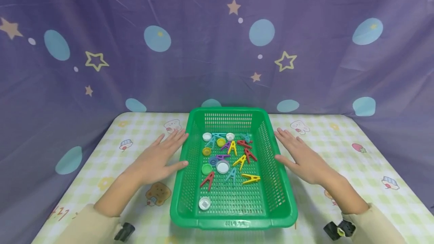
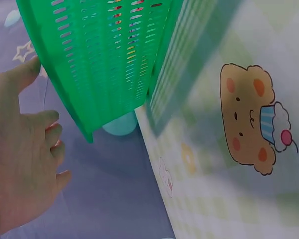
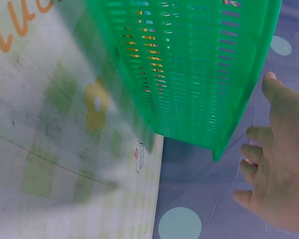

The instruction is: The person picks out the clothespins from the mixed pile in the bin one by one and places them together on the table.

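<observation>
Basket (image 1: 217,223) of green perforated plastic, rectangular and deep-walled, stood on the table's green-and-white checked cloth (image 1: 142,138), one short side facing the wearer. The bare left hand (image 1: 162,159) lay along its left long side and the bare right hand (image 1: 301,157) along its right, fingers extended, thumbs apart. Neither was clenched and neither grasped anything; the fingertips came right up to the rim, though whether any of them touched it could not be told, even in the wrist views.

Inside, plastic clothespins in blue, red, purple and yellow (image 1: 251,179) lay scattered over the slotted floor among round plastic caps, white, green, blue and yellow (image 1: 221,142). Most were in the middle and far part; one white ridged cap (image 1: 205,203) sat alone close to the near left corner.

The step in hand, judged from the pose, was squaring the two hands to the basket. Doing it well would have meant matching them: the same height, the same place along each wall, and even, light pressure from both sides. A push from one palm alone could have slid the basket over the cloth. A firm hold would probably have needed fingers hooked beneath the rim, with the basket level, since tilting might have sent the loose pieces sliding.
</observation>
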The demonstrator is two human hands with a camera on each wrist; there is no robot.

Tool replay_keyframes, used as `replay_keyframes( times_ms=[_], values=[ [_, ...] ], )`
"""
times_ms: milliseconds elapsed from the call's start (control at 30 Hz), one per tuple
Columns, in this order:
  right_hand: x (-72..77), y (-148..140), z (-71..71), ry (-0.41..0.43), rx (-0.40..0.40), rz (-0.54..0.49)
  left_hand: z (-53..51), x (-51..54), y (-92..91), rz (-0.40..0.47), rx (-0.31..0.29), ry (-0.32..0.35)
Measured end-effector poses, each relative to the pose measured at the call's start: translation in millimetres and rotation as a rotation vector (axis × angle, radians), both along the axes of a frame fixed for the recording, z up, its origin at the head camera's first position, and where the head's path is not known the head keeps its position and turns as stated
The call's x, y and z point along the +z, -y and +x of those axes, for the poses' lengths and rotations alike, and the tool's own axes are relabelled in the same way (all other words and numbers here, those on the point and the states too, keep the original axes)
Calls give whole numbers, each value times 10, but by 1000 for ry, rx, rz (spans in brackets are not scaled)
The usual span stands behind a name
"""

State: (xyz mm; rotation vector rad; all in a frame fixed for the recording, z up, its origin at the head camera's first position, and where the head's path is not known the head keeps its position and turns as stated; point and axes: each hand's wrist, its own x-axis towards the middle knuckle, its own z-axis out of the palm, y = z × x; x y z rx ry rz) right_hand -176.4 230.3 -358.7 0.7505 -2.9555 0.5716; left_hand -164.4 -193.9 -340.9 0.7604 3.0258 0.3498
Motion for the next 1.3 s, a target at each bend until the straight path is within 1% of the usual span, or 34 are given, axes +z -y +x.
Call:
replay_keyframes(
  times_ms=[167,367,467,700,1033,1300],
  values=[
    [-11,20,19,-2,58,23,16,14,-24,-13,-43,2],
    [-19,26,33,5,101,35,35,8,-17,-27,-72,-12],
    [-20,25,40,20,105,30,50,-13,-2,-26,-82,-13],
    [-26,10,62,52,84,28,76,-51,45,-2,-103,-14],
    [-55,6,48,38,104,34,77,-112,82,-8,-143,-58],
    [-55,-19,32,29,106,38,63,-114,70,-3,-164,-62]
  ],
)
